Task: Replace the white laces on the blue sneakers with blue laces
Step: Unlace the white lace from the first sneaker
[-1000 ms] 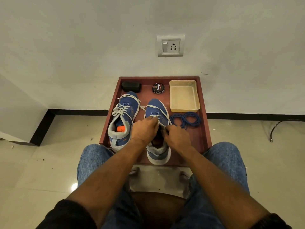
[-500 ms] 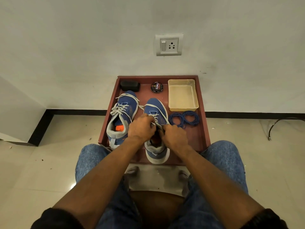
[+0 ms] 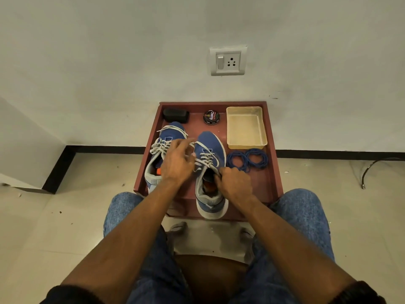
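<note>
Left hand [image 3: 178, 161] now lifted, fingers [image 3: 186, 144] spread.

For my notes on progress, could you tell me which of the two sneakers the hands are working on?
The right sneaker, beside the blue laces: the right hand pinches its white lace at the collar. The left sneaker lies partly behind the left hand.
</note>
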